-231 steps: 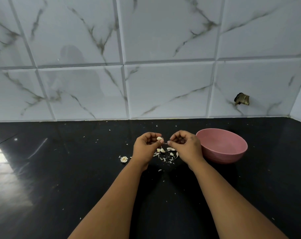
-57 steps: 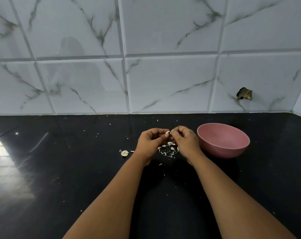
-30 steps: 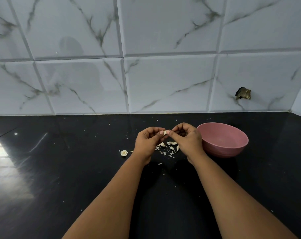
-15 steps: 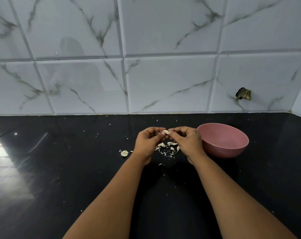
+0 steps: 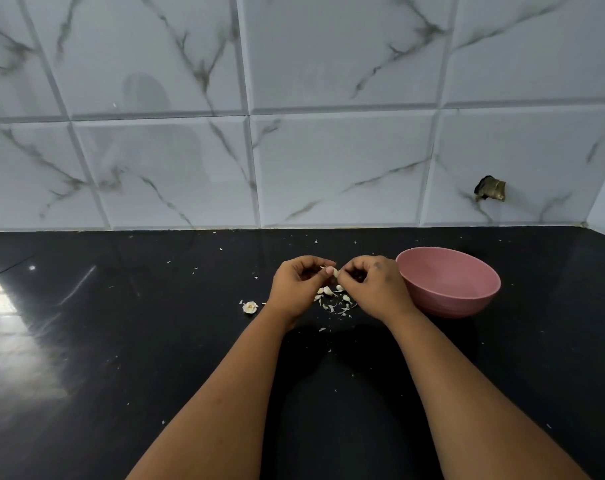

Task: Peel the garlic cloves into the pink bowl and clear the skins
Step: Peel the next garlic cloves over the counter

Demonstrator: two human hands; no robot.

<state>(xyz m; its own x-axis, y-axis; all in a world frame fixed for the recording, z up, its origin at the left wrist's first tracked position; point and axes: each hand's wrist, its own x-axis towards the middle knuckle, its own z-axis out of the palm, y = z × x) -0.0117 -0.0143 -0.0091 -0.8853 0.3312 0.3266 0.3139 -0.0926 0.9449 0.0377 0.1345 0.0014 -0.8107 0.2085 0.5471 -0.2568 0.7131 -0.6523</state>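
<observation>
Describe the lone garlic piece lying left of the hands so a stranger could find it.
On the black counter, look left of the left hand. The garlic piece lies alone there, bigger and rounder than the thin skins heaped between the hands.

Single head-worn wide-angle view, looking forward and down, close over black counter (image 5: 155, 341), facing tiled wall (image 5: 328, 168)

Even light, window glare on glossy countertop (image 5: 86, 341), wide-angle bowing.
</observation>
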